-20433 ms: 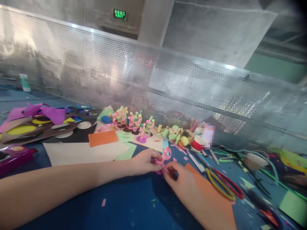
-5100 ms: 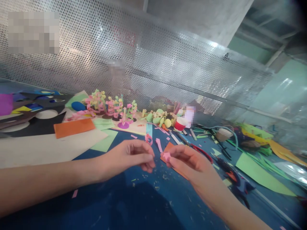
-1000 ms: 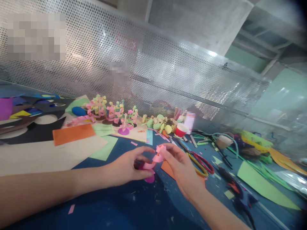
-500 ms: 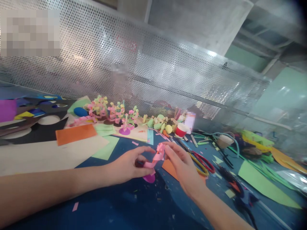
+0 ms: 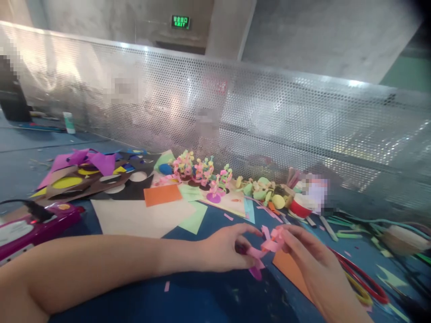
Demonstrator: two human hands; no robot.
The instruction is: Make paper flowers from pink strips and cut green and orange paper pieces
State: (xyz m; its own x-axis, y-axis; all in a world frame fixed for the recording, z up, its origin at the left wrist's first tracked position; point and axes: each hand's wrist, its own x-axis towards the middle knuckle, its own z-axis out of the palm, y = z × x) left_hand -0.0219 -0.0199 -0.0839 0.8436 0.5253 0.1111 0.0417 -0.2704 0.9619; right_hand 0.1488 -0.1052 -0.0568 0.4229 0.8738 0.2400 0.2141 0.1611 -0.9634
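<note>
Between my hands is a small craft of curled pink paper strips [image 5: 272,246] with a round purple base [image 5: 255,273] at its lower end. My left hand [image 5: 222,247] grips the lower part with thumb and curled fingers, its index finger reaching along the top. At the upper end, my right hand [image 5: 310,258] pinches the curled strips between thumb and fingers; its fingertips are partly hidden. An orange paper sheet [image 5: 291,273] lies on the blue table under my right hand. Scissors with red and yellow handles [image 5: 365,278] lie beside that hand.
Similar finished-looking paper plants [image 5: 195,168] stand at the back near a perforated metal screen [image 5: 168,98]. A purple power strip [image 5: 57,224] with a plug sits at left. A red-and-white cup [image 5: 301,206], an orange strip [image 5: 163,195] and cream paper [image 5: 134,220] lie beyond my hands.
The view has swung left, bringing the power strip and exit sign into sight. Both hands still hold the pink craft; a loose strip end now sticks up from it.
</note>
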